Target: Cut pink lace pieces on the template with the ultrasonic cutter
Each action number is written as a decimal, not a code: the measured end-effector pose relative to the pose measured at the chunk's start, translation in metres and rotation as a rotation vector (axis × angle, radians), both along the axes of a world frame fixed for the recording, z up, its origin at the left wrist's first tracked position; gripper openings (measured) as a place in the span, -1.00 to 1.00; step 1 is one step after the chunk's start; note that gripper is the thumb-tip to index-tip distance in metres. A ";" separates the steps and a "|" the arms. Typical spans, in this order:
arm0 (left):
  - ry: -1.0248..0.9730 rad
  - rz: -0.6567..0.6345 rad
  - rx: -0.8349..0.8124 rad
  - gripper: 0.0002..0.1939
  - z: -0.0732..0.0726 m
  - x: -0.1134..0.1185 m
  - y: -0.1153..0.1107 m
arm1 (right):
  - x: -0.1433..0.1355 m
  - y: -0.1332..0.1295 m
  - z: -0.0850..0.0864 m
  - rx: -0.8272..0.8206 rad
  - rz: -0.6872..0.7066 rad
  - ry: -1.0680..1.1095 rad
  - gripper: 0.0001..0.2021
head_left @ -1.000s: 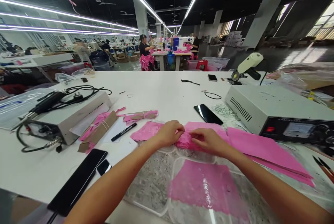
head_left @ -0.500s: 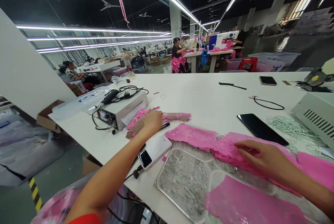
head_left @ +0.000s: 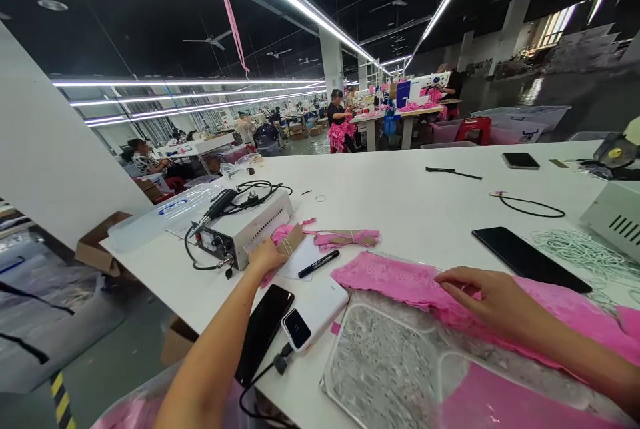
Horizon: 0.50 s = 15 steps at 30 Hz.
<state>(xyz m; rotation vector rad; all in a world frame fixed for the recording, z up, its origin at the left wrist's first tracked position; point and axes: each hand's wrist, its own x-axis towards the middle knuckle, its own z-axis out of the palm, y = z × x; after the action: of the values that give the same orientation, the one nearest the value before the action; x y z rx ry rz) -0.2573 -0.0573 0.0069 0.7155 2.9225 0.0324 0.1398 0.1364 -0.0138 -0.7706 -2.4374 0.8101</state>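
We've got our left hand point(head_left: 267, 258) on a banded pink-and-brown bundle point(head_left: 290, 241), just beside the grey control box point(head_left: 260, 226); can't tell if we're actually gripping it. Our right hand point(head_left: 485, 290) is on the pink lace fabric point(head_left: 387, 277). Between our hands sit a black marker point(head_left: 319, 264) and, closer to us, a white gadget point(head_left: 324, 304). There's a black phone point(head_left: 530, 259) just past our right hand.

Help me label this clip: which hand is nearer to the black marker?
Left. The left hand is at a pink-and-cardboard bundle, just left of the black marker; the right hand is at the pink fabric, farther off to the marker's right.
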 end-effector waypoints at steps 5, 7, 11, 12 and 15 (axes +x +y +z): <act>0.011 -0.010 0.042 -0.65 -0.011 -0.003 0.006 | 0.001 -0.002 0.002 0.014 -0.012 0.030 -0.66; 0.043 -0.024 0.066 -0.65 -0.013 -0.003 0.004 | 0.002 0.000 0.001 0.023 -0.010 0.042 -0.66; 0.106 -0.050 0.126 -0.64 -0.008 -0.003 -0.001 | 0.002 0.003 -0.001 0.022 -0.005 0.043 -0.67; 0.113 -0.059 0.137 -0.64 -0.006 -0.003 -0.003 | 0.002 0.003 -0.002 0.018 -0.005 0.039 -0.67; 0.115 -0.082 0.148 -0.64 -0.002 -0.005 -0.006 | 0.001 0.003 -0.005 0.004 -0.001 0.022 -0.66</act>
<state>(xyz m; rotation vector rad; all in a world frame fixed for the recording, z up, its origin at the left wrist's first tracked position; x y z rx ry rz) -0.2619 -0.0637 0.0044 0.8866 3.0207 0.2082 0.1405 0.1398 -0.0188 -0.7572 -2.4181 0.8091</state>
